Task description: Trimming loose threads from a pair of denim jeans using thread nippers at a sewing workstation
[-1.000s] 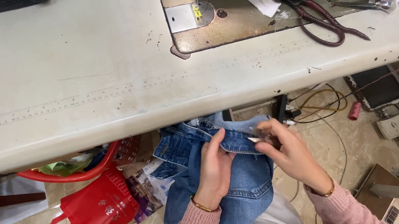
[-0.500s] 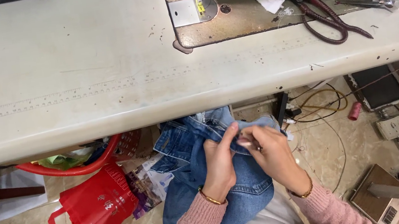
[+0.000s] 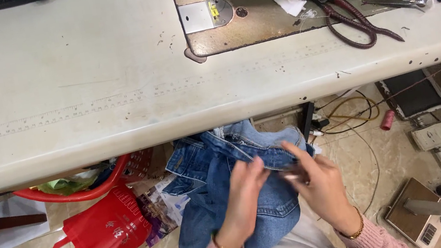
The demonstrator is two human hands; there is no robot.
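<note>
Below the cream table (image 3: 83, 103), the left hand (image 3: 241, 202) and right hand (image 3: 323, 187) pinch blue denim jeans (image 3: 221, 165) on the lap, fingers (image 3: 295, 156) closed on the fabric, steadying it.

Blurred fingers (image 3: 255, 166) hide whatever small thing they pinch.

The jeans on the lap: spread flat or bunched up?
Bunched up. The jeans lie in crumpled folds across the lap below the table, with both hands, left hand and right hand, working at one edge.
</note>
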